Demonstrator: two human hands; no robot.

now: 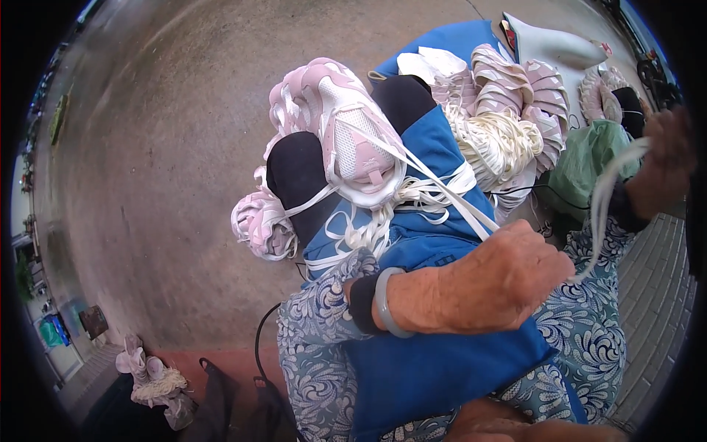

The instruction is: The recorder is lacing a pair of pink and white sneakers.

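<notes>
Basically, everything lies across the lap, where a blue apron (442,376) carries the work. The pink-and-white shoe (361,151) sits over the apron's far edge, beside the black-clad left knee (294,177), its long axis running from a tabbed near end away and slightly leftward. From the left hand (508,276) the shoe lies ahead and to the left, so that hand is the nearer one; the right hand (659,162) is well apart, out past the apron's right edge. White straps run from the shoe down to the left hand, which is a tight fist clamped on them. From the fist's other side a white lace (609,184) curves up to the right hand, whose fingers seem closed on it. The relation that matters is this line: shoe, left fist, right hand, with the fist between. Loose laces (368,232) tangle near the apron's far-left corner. Inside the fist everything is covered, so whether straps and lace are one piece cannot be told. The right hand is dark and blurred, its fingertips hard to make out, and the shoe's far end merges with others stacked there.
</notes>
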